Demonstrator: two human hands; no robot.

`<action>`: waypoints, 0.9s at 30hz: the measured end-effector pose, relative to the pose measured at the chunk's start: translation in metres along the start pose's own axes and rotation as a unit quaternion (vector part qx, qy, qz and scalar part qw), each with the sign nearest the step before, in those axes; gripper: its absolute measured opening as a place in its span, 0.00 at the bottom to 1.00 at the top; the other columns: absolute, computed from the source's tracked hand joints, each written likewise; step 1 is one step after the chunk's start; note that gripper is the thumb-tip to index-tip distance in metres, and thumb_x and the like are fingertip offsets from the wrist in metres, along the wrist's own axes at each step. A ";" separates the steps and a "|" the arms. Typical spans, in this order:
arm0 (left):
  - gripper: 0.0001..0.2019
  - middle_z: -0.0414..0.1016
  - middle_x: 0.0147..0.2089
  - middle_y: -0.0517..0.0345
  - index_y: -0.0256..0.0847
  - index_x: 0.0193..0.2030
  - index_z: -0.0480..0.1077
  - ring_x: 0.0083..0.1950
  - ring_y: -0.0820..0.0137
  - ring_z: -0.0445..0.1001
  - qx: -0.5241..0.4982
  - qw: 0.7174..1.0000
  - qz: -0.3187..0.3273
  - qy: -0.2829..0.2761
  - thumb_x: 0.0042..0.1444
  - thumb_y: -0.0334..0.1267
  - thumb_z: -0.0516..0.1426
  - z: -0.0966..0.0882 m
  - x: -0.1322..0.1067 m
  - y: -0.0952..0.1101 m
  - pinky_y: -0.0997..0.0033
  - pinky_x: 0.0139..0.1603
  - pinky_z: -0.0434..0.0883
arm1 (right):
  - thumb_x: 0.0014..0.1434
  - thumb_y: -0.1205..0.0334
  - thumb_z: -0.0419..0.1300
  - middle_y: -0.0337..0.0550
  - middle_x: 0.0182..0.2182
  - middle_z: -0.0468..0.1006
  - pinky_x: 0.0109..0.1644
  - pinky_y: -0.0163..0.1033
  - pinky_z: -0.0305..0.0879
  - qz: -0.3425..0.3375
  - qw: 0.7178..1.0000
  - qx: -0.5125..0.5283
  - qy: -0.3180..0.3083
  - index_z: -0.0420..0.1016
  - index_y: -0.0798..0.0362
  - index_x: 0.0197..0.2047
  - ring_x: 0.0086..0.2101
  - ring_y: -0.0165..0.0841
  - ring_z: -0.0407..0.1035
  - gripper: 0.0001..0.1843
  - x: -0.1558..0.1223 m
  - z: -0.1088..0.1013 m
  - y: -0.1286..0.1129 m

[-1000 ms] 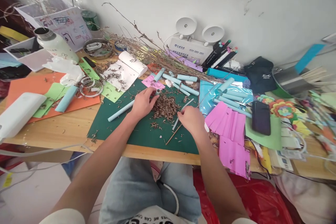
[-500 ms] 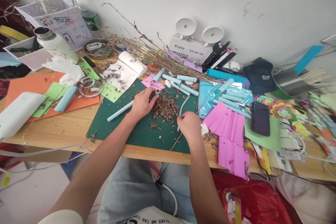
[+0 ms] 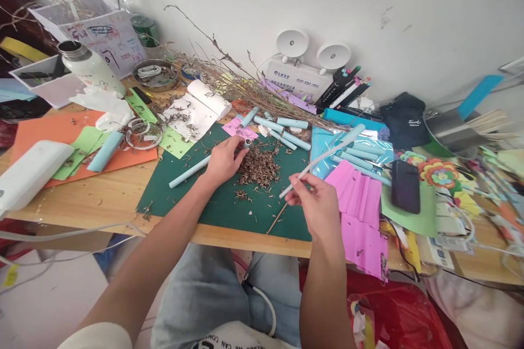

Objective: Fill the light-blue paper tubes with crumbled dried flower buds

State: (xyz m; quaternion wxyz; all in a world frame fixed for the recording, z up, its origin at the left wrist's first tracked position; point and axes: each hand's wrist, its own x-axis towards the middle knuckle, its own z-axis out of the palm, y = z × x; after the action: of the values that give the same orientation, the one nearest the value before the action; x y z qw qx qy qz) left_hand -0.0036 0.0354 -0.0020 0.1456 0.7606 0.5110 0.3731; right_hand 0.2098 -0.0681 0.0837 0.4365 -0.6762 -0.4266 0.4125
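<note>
My right hand is closed in a pinch on a thin pale-blue paper stick, which rises off the green cutting mat and points up to the right. My left hand rests on the mat with its fingers closed round a small grey roll at the edge of a pile of dry brown plant bits. A long light-blue paper tube lies just left of that hand. A thin wooden skewer lies on the mat below my right hand.
Several light-blue paper tubes and dry twigs lie behind the pile. Pink paper sheets and a black phone sit to the right. Orange and green paper, a white bottle and a white case fill the left.
My right hand has picked the thin blue stick up off the mat and swung it up to the right. My left hand has stayed in place.
</note>
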 end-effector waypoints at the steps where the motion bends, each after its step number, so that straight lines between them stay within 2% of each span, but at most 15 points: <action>1: 0.08 0.76 0.40 0.54 0.41 0.46 0.66 0.40 0.66 0.75 -0.002 1.000 0.000 0.000 0.64 0.41 0.53 0.000 0.000 0.000 0.70 0.39 0.70 | 0.53 0.49 0.65 0.37 0.22 0.75 0.24 0.34 0.68 -0.028 0.999 0.027 0.002 0.78 0.53 0.37 0.20 0.28 0.69 0.16 0.006 0.004 -0.005; 3: 0.08 0.76 0.40 0.54 0.41 0.46 0.66 0.41 0.67 0.74 -0.005 1.000 0.001 0.000 0.64 0.40 0.54 0.000 0.000 0.000 0.70 0.39 0.70 | 0.53 0.52 0.65 0.36 0.22 0.74 0.22 0.32 0.66 -0.089 0.995 0.050 0.015 0.78 0.53 0.36 0.19 0.27 0.68 0.13 0.023 0.015 -0.018; 6: 0.08 0.76 0.40 0.54 0.41 0.46 0.66 0.40 0.67 0.74 -0.007 1.000 0.001 0.003 0.64 0.40 0.54 0.000 0.000 0.000 0.71 0.39 0.70 | 0.56 0.52 0.62 0.37 0.23 0.75 0.28 0.35 0.72 -0.127 0.989 0.068 -0.033 0.78 0.54 0.34 0.22 0.28 0.72 0.13 0.047 0.035 -0.039; 8: 0.08 0.75 0.40 0.54 0.41 0.47 0.66 0.39 0.68 0.73 -0.011 1.000 0.001 0.003 0.64 0.40 0.53 0.001 -0.001 0.001 0.71 0.38 0.71 | 0.59 0.51 0.60 0.38 0.24 0.76 0.30 0.35 0.74 -0.171 0.983 0.055 -0.035 0.77 0.54 0.35 0.24 0.28 0.73 0.14 0.057 0.047 -0.047; 12: 0.08 0.75 0.39 0.54 0.41 0.47 0.66 0.39 0.68 0.73 -0.017 1.000 0.002 -0.001 0.64 0.41 0.53 0.001 -0.001 0.001 0.71 0.38 0.71 | 0.62 0.55 0.57 0.38 0.27 0.77 0.31 0.34 0.72 -0.273 0.961 -0.045 -0.010 0.73 0.52 0.40 0.26 0.29 0.74 0.10 0.063 0.061 -0.049; 15: 0.08 0.75 0.39 0.54 0.41 0.47 0.66 0.39 0.68 0.73 -0.017 1.000 0.006 -0.002 0.64 0.40 0.53 0.001 -0.001 0.000 0.70 0.39 0.71 | 0.63 0.58 0.56 0.40 0.27 0.77 0.33 0.36 0.70 -0.324 0.934 -0.149 -0.015 0.73 0.52 0.39 0.26 0.30 0.73 0.08 0.066 0.067 -0.042; 19: 0.07 0.75 0.39 0.55 0.41 0.46 0.66 0.40 0.67 0.73 -0.007 1.000 0.018 0.000 0.63 0.39 0.54 0.000 -0.001 0.001 0.69 0.41 0.70 | 0.60 0.62 0.58 0.39 0.26 0.77 0.34 0.37 0.68 -0.352 0.911 -0.209 -0.054 0.75 0.53 0.36 0.25 0.31 0.71 0.05 0.070 0.074 -0.041; 21: 0.07 0.75 0.39 0.55 0.41 0.46 0.66 0.40 0.66 0.74 -0.004 1.000 0.021 0.002 0.63 0.39 0.54 0.000 0.000 0.001 0.68 0.41 0.69 | 0.61 0.61 0.58 0.38 0.24 0.77 0.34 0.36 0.67 -0.348 0.916 -0.191 -0.061 0.75 0.53 0.37 0.25 0.30 0.70 0.06 0.070 0.074 -0.045; 24: 0.08 0.76 0.40 0.54 0.41 0.46 0.66 0.40 0.66 0.74 -0.001 1.000 0.019 0.002 0.64 0.40 0.54 -0.001 -0.001 0.002 0.68 0.41 0.69 | 0.63 0.59 0.56 0.38 0.26 0.77 0.34 0.36 0.67 -0.342 0.927 -0.150 -0.040 0.75 0.53 0.37 0.25 0.29 0.71 0.09 0.070 0.073 -0.052; 27: 0.08 0.76 0.40 0.54 0.41 0.46 0.66 0.40 0.66 0.74 0.002 1.000 0.016 -0.003 0.64 0.41 0.53 -0.001 -0.001 0.003 0.68 0.41 0.69 | 0.62 0.61 0.58 0.39 0.26 0.78 0.35 0.37 0.67 -0.349 0.921 -0.168 -0.049 0.76 0.53 0.35 0.26 0.30 0.72 0.07 0.073 0.074 -0.052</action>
State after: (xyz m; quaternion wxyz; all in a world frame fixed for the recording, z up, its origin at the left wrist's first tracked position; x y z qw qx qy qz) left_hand -0.0028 0.0333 0.0002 0.1393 0.7699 0.4993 0.3722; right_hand 0.1515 0.0315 0.0981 0.4110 -0.5268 -0.7196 0.1892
